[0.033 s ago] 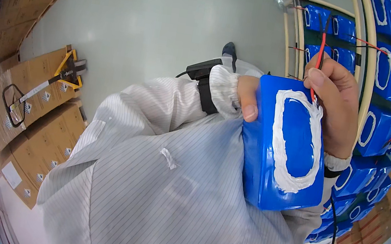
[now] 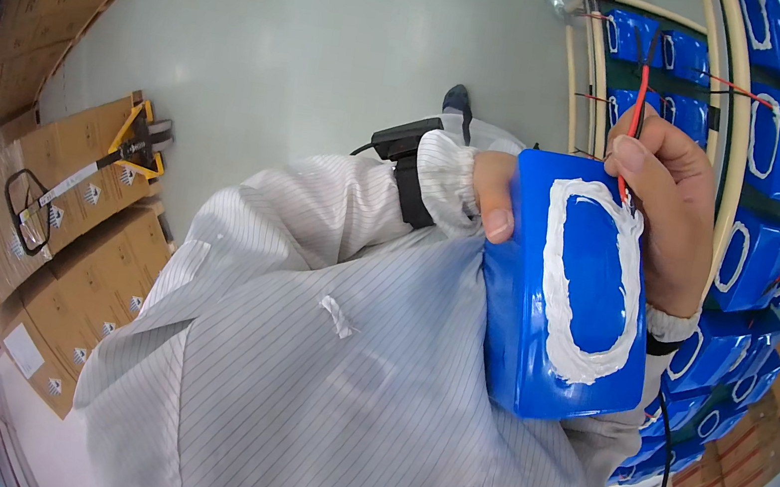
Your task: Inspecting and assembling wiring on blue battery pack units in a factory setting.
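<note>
A blue shrink-wrapped battery pack [image 2: 596,284] is held up in front of my chest, its top end tilted slightly left. A rough oval ring of white paste-like material [image 2: 557,304] runs around its face. My left hand [image 2: 493,196] grips the pack's upper left edge; the thumb shows and the other fingers are hidden behind it. At the upper right corner, my right hand [image 2: 664,199] pinches the red and black wires [image 2: 640,104] between thumb and finger. These wires come out of the pack near the white ring, and their ends point upward.
On my right, a rack with cream tube rails [image 2: 737,84] holds several similar blue packs [image 2: 777,150] with white rings and leads. Stacked cartons [image 2: 94,270] and a yellow-and-black pallet jack [image 2: 138,140] stand on the left. A black cable [image 2: 664,466] hangs at lower right.
</note>
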Available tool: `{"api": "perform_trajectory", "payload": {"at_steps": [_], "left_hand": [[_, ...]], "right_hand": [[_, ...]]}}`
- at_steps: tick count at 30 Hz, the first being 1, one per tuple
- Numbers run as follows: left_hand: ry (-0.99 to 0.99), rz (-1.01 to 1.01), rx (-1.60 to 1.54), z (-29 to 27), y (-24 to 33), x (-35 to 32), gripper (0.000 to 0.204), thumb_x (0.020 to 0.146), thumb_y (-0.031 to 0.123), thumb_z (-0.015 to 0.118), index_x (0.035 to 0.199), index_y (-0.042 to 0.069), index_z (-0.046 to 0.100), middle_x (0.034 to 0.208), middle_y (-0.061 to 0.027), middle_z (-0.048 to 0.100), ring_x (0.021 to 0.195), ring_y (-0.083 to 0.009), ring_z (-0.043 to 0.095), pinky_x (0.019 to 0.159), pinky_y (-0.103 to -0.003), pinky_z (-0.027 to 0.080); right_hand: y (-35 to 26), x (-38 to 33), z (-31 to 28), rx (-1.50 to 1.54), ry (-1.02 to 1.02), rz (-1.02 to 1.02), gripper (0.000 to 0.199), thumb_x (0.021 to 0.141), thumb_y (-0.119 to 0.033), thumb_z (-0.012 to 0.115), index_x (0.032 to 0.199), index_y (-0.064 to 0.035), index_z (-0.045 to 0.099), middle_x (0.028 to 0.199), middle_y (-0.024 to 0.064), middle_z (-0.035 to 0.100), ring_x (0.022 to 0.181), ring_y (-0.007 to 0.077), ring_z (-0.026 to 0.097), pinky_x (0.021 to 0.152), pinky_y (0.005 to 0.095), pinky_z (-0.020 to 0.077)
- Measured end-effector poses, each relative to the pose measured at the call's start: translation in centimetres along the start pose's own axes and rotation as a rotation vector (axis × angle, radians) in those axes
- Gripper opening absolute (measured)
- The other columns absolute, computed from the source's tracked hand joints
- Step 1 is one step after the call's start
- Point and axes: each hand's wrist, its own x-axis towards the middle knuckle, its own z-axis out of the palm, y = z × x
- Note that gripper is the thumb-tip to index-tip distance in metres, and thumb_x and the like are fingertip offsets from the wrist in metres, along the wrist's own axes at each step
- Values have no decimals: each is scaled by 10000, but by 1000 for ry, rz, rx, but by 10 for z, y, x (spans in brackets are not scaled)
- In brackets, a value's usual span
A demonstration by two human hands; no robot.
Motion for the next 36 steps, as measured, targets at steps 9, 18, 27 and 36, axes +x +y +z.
{"api": "perform_trajectory", "payload": {"at_steps": [9, 18, 27, 36], "left_hand": [[-123, 79, 50, -12, -2, 8, 586, 732, 174, 898, 1214, -56, 659, 1140, -177, 701, 982, -262, 701, 848, -477, 561], [-96, -329, 233, 16, 24, 14, 916, 709, 170, 927, 1464, -1, 437, 1383, -150, 605, 1266, -257, 571, 1104, -442, 425], [163, -262, 593, 77, 45, 35, 1026, 617, 279, 972, 1428, 14, 403, 1358, -140, 561, 1261, -249, 551, 1065, -408, 452], [173, -83, 1107, 112, 37, 28, 1084, 583, 433, 963, 1354, -93, 411, 1295, -227, 537, 1142, -314, 618, 913, -396, 534]], "right_hand": [[2, 0, -2, -40, 10, -48, 209, 917, -109, 683, 742, -47, 584, 754, -17, 568, 670, 43, 487, 631, 227, 389], [-5, -20, 1, 33, 52, -31, 180, 980, -170, 625, 993, 8, 648, 907, 38, 644, 798, 74, 563, 743, 237, 443], [-13, -115, -16, -543, 181, -662, 481, 977, -389, 605, 1252, 3, 559, 1109, 175, 693, 1012, 302, 658, 878, 415, 511], [-28, -155, 4, -1219, 135, -675, 599, 866, -570, 727, 1200, -102, 559, 1106, 132, 719, 1050, 360, 695, 789, 432, 559]]}}
